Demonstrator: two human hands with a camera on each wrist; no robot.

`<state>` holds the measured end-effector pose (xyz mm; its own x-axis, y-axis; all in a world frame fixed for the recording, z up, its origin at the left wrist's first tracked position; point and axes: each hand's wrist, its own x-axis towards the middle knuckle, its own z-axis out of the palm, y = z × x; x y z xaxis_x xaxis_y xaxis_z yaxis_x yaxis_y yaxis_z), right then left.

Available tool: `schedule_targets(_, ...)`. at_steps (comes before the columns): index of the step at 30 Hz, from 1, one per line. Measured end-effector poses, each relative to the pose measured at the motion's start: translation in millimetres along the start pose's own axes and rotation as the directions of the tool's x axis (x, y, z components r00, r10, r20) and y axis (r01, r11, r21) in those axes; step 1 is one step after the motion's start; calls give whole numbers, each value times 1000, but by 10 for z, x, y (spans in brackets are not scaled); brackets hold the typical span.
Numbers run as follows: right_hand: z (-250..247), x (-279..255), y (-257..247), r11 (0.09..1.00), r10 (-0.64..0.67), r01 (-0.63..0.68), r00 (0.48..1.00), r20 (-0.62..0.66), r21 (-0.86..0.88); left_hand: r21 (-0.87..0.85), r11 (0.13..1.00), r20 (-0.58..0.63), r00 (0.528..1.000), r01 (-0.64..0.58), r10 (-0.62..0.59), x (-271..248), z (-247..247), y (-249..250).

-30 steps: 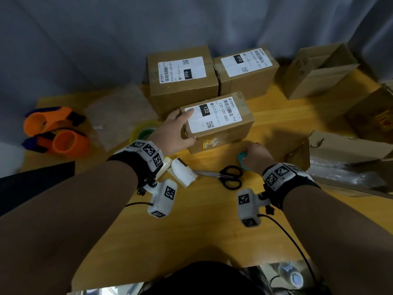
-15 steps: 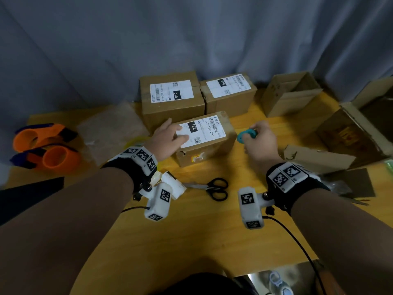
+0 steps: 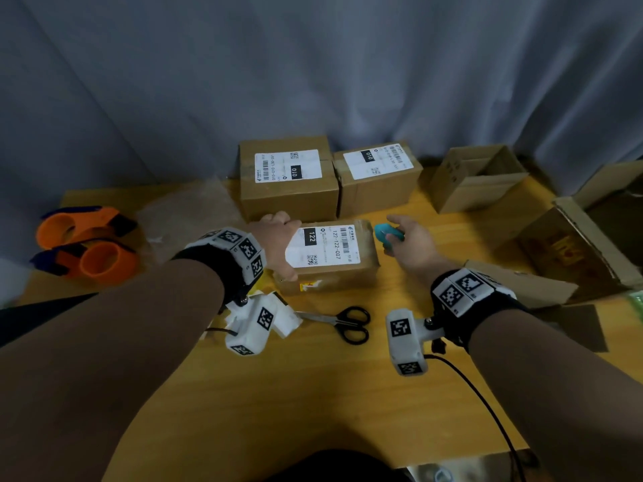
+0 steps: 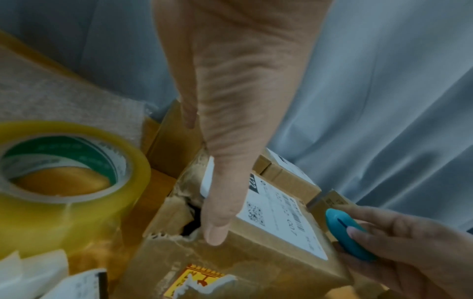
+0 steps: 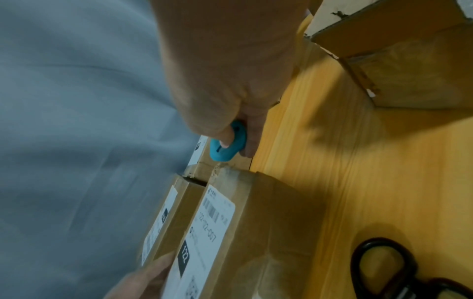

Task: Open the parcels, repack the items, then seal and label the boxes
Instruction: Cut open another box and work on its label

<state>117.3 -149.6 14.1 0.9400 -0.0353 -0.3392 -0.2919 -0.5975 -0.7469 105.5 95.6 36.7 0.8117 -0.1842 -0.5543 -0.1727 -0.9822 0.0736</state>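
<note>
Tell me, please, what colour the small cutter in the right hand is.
The cutter is teal blue, clearest in the left wrist view.

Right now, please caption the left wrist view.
Left hand grips brown cardboard parcel; right hand holds teal oval cutter beside it.

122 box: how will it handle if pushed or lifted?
Box is low and lies flat, so it should slide rather than tip. Its torn corner probably crushes under a squeeze. Glossy tape wrap may be a bit slippery; left hand holds it.
</note>
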Motion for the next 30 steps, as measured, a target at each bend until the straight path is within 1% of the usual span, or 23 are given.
schedule_targets(2,10,30,4,1000,12,-12,999,47,1,30,1000,-11,1000,-2,2,20,-20,63)
schedule_targets(5,8,81,15,998,57,-59,997,44,35,15,999,-41,999,-33,33,98,-27,218)
schedule_targets(9,-33,139,38,993,104,-105,994,29,51,7,994,12,994,-107,107,254,-35,482)
schedule_targets(14,-80,218,73,995,102,-103,992,69,14,2,997,0,997,-75,75,326,-51,585)
schedule_targets(19,-43,281,23,989,104,-113,990,91,93,-4,997,-11,997,-71,71,301,-64,574)
schedule_targets(22,-24,307,-12,990,100,-109,989,108,86,-11,997,-13,997,-72,72,298,-74,572)
schedule_targets(30,4,301,-3,995,82,-86,994,69,57,-9,998,-1,998,-66,66,313,-80,569)
